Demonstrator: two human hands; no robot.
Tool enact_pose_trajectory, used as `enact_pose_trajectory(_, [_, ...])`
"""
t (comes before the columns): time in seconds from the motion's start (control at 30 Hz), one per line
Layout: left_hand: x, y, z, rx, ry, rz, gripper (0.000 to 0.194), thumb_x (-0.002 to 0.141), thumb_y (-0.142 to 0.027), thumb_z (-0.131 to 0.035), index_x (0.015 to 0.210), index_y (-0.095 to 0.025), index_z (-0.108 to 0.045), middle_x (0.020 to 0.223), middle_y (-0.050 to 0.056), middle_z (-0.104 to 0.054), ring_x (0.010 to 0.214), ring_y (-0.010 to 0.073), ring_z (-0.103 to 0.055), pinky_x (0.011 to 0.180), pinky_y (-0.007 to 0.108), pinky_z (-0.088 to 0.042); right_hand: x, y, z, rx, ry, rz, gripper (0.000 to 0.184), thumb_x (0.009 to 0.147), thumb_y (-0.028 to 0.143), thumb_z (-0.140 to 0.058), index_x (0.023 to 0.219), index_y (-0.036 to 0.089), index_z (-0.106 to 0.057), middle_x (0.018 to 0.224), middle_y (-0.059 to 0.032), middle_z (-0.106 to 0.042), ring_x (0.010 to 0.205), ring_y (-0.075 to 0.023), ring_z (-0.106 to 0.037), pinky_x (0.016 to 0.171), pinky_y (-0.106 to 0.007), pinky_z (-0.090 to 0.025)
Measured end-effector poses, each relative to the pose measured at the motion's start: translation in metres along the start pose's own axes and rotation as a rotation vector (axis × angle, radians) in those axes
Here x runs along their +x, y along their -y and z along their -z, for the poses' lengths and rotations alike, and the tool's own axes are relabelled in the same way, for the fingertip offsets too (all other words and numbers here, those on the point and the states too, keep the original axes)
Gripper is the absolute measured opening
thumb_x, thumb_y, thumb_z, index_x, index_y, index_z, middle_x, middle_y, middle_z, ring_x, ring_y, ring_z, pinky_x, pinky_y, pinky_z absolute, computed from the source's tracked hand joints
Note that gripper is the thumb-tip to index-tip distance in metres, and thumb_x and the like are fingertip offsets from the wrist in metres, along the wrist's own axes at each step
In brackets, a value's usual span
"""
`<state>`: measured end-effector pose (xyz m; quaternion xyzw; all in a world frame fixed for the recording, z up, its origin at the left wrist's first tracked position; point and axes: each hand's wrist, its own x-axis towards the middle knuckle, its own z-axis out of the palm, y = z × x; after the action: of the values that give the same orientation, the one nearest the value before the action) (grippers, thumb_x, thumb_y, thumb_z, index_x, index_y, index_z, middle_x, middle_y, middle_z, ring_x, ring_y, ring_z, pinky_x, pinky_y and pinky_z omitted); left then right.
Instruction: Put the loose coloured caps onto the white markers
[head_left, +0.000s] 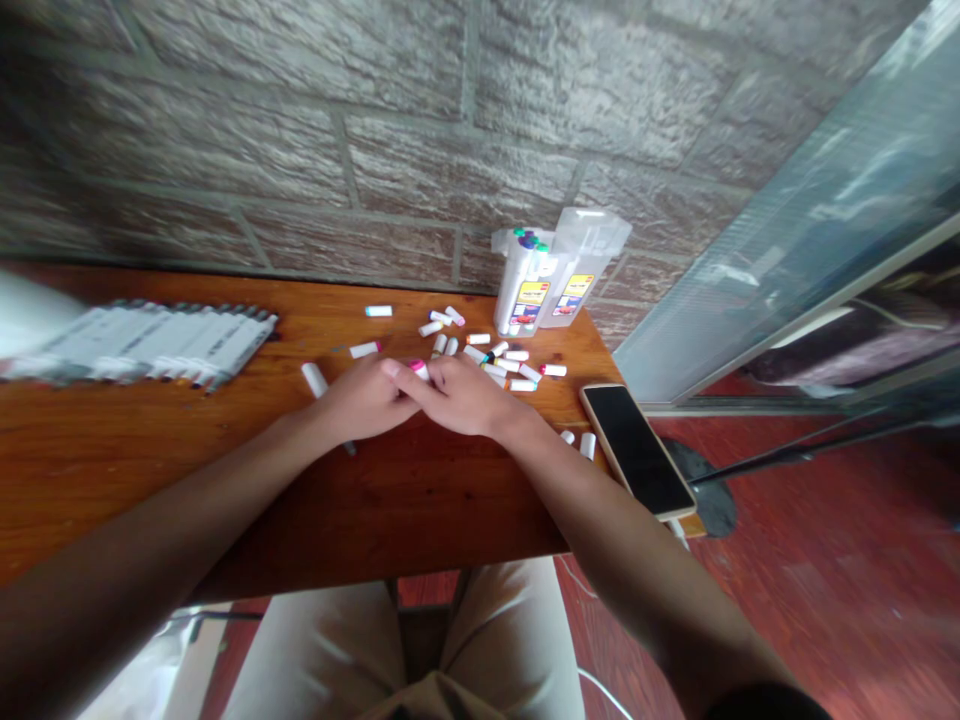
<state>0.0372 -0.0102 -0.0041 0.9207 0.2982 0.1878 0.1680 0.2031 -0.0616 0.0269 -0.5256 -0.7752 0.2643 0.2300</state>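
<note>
My left hand (367,398) and my right hand (469,395) meet over the front of the wooden table, both with fingers closed. Between them shows a short white piece with a pink end, the capped end of a marker (418,370); the rest of it is hidden by my fingers. One white marker (313,379) lies on the table and passes under my left wrist. Just beyond my hands are several loose white marker caps (478,340) with coloured ends, among them a pink-ended cap (365,350) and a blue-ended cap (379,311).
A long row of markers (165,342) lies at the left. Near the wall stands an open clear plastic case (525,290) with several markers upright inside. A phone (637,450) rests at the table's right edge, beside two loose caps (588,446). The brick wall (405,180) borders the back.
</note>
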Motion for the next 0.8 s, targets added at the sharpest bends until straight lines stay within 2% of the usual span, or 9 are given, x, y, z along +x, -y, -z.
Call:
enact_pose_trajectory(0.1, [0.000,-0.003,0.002,-0.006,0.037,0.019,0.031,0.088,-0.023,-0.045,0.088,-0.012,-0.073,0.077,0.007,-0.071,0.071,0.0171,-0.064,0.067,0.026,-0.043,-0.001,0.002,0.001,-0.027,0.018,0.009,0.071,0.099,0.067,-0.036,0.052,0.015,-0.043,0.052,0.0028,-0.034,0.055,-0.0058,-0.034,0.061,-0.023,-0.025])
enact_pose_trajectory(0.23, [-0.001,-0.002,0.003,-0.044,0.050,0.047,0.029,0.087,-0.021,-0.044,0.084,-0.011,-0.071,0.081,0.007,-0.071,0.074,0.0157,-0.062,0.072,0.026,-0.044,-0.002,0.004,0.002,-0.082,0.046,0.011,0.073,0.098,0.070,-0.032,0.057,0.015,-0.055,0.055,0.0016,-0.039,0.057,-0.0072,-0.039,0.063,-0.024,-0.027])
enact_pose_trajectory(0.4, [-0.002,-0.002,0.003,-0.100,0.088,0.104,0.019,0.083,-0.021,-0.050,0.080,-0.012,-0.067,0.084,0.005,-0.072,0.075,0.0140,-0.062,0.071,0.023,-0.044,-0.004,0.008,0.003,-0.167,0.085,0.006,0.076,0.094,0.077,-0.029,0.083,0.015,-0.072,0.070,-0.0046,-0.059,0.069,-0.0129,-0.054,0.074,-0.026,-0.034])
enact_pose_trajectory(0.53, [-0.001,-0.007,0.007,-0.118,0.078,0.091,0.020,0.084,-0.019,-0.050,0.086,-0.012,-0.068,0.090,0.006,-0.073,0.074,0.0124,-0.061,0.071,0.022,-0.044,-0.006,0.012,0.004,-0.172,0.106,-0.012,0.080,0.092,0.077,-0.028,0.096,0.012,-0.074,0.083,-0.0116,-0.068,0.084,-0.0183,-0.063,0.084,-0.028,-0.039])
enact_pose_trajectory(0.67, [0.000,-0.008,0.008,-0.107,0.107,0.111,0.014,0.083,-0.018,-0.053,0.085,-0.012,-0.066,0.085,0.004,-0.072,0.074,0.0130,-0.062,0.069,0.022,-0.043,-0.006,0.014,0.004,-0.183,0.132,-0.026,0.088,0.090,0.079,-0.022,0.106,0.009,-0.072,0.095,-0.0178,-0.071,0.094,-0.0243,-0.067,0.089,-0.034,-0.042])
enact_pose_trajectory(0.8, [-0.001,-0.006,0.006,-0.121,0.092,0.119,0.014,0.083,-0.019,-0.053,0.087,-0.013,-0.065,0.086,0.003,-0.072,0.076,0.0132,-0.062,0.070,0.022,-0.043,-0.006,0.014,0.004,-0.185,0.146,-0.007,0.089,0.090,0.079,-0.020,0.104,0.008,-0.072,0.098,-0.0204,-0.072,0.097,-0.0271,-0.068,0.089,-0.036,-0.043])
